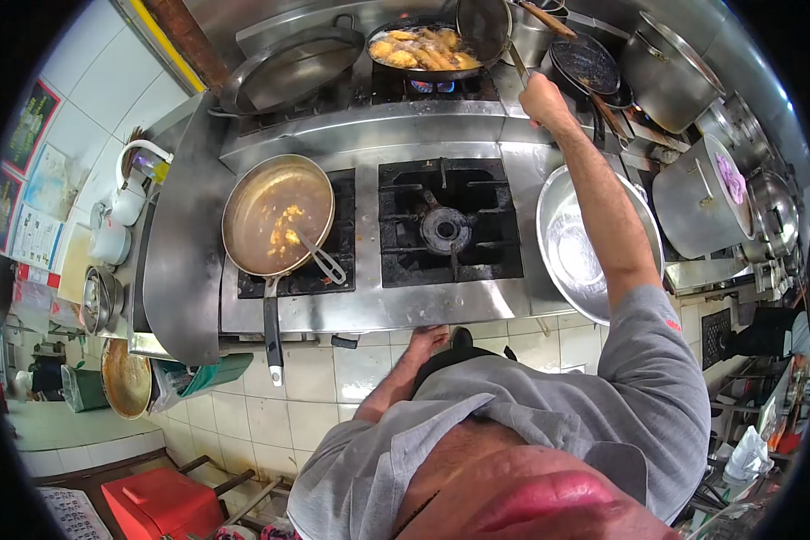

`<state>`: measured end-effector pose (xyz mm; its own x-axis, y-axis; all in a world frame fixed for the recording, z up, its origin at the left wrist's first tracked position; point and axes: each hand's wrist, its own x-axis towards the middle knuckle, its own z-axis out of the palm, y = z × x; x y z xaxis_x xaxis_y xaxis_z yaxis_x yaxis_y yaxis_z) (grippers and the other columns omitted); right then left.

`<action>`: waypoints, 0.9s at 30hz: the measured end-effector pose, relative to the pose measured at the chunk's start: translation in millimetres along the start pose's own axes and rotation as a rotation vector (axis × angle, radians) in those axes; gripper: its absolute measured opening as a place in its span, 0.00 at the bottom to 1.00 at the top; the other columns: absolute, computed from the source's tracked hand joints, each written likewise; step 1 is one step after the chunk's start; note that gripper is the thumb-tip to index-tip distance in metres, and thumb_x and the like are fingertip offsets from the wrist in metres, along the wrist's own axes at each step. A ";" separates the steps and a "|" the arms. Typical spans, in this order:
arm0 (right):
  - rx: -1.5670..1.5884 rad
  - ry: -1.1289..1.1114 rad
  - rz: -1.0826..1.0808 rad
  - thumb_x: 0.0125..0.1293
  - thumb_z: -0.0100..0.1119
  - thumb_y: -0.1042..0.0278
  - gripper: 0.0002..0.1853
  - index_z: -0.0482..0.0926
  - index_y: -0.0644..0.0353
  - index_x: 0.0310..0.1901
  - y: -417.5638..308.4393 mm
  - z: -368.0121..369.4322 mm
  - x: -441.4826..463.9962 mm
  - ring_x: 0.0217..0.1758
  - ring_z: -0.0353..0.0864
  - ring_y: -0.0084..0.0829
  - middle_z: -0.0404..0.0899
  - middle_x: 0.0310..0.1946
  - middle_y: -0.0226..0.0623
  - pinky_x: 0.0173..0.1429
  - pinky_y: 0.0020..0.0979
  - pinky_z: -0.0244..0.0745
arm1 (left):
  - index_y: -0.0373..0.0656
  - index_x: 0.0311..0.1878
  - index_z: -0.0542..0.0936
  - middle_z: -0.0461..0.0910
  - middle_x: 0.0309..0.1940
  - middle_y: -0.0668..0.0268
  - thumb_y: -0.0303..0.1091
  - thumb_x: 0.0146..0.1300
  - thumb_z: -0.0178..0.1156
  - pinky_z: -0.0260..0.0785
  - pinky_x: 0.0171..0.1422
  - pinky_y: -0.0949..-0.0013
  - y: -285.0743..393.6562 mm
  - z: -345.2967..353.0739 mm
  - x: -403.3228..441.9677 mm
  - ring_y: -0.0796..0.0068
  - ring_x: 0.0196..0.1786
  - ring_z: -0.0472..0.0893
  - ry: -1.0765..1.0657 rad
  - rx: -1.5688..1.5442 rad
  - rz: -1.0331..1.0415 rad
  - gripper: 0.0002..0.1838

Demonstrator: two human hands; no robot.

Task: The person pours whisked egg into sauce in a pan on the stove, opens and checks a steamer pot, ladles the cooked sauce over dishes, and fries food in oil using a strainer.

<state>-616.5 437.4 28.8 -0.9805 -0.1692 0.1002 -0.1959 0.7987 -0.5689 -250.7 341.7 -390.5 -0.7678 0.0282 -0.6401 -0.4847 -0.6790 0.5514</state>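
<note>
My right hand (542,99) is closed around the handle of a mesh strainer (484,31). The strainer is tilted at the right rim of a black frying pan (396,70), where golden pieces of food (423,49) sit in bubbling oil. A blue flame (432,87) burns under that pan. Down at the stove's front edge is my left hand (429,340), its fingers largely hidden, so I cannot tell whether it grips anything. On the front left burner rests a long-handled frying pan (252,216) with yellow bits and a slotted utensil (322,258) in it.
A large metal bowl (562,238) lies beneath my right forearm. Beside it, the front middle burner (445,229) has a black grate. A wide shallow pan (301,76) occupies the back left. Tall pots (697,198) crowd the right, and a metal side panel (184,234) borders the left.
</note>
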 end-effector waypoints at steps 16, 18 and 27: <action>0.480 -0.126 0.010 0.52 0.46 0.79 0.06 0.69 0.69 0.21 -8.9 -6.9 -32.0 0.09 0.65 0.28 0.68 0.11 0.38 0.11 0.30 0.56 | 0.40 0.45 0.74 0.77 0.35 0.66 0.33 0.54 0.61 0.71 0.45 0.70 21.1 -25.2 -28.9 0.72 0.38 0.78 0.097 0.016 0.043 0.15; 0.470 0.009 -0.037 0.52 0.47 0.78 0.04 0.69 0.69 0.30 -12.6 -0.3 -43.5 0.08 0.64 0.26 0.68 0.13 0.37 0.11 0.28 0.55 | 0.39 0.45 0.73 0.77 0.35 0.66 0.32 0.55 0.60 0.70 0.46 0.70 23.1 -28.3 -32.0 0.72 0.39 0.78 0.083 0.018 0.043 0.15; 0.195 -0.033 -0.163 0.52 0.48 0.77 0.09 0.69 0.70 0.36 -34.5 -4.5 -5.6 0.13 0.74 0.31 0.74 0.17 0.42 0.16 0.32 0.66 | 0.36 0.48 0.70 0.77 0.39 0.62 0.33 0.58 0.56 0.70 0.47 0.68 27.9 -43.5 -44.4 0.67 0.42 0.78 0.123 0.000 0.077 0.17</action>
<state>-604.3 413.4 51.5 -0.9344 -0.3083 0.1787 -0.3418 0.6332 -0.6945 -211.9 289.6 -369.9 -0.7455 -0.1140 -0.6567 -0.4266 -0.6755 0.6015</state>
